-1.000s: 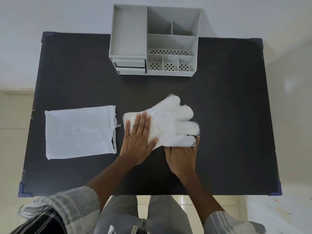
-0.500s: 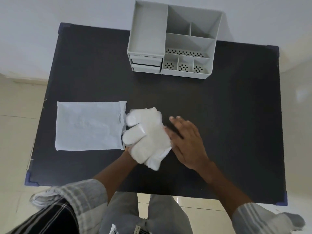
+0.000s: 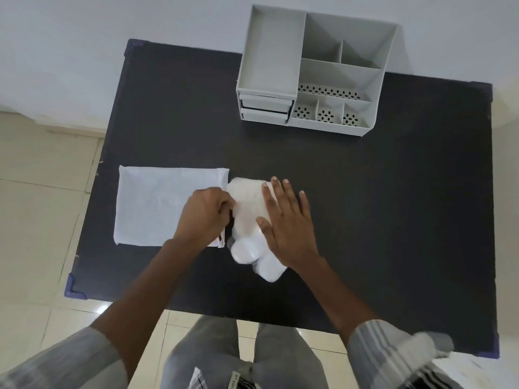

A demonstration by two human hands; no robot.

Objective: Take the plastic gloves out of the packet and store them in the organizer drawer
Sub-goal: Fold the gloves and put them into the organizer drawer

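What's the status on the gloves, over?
Left hand gripping glove stack at its left edge, right hand flat on top. Gloves out of packet, folded on table. Organizer drawers shut, path clear.

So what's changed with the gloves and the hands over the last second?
The gloves, spread flat with fingers fanned out a second ago, are now folded into a compact bundle. The left hand has shifted from pressing on them to gripping the bundle's left edge; the right hand now lies flat on top. The packet and the organizer, drawers shut, stayed put.
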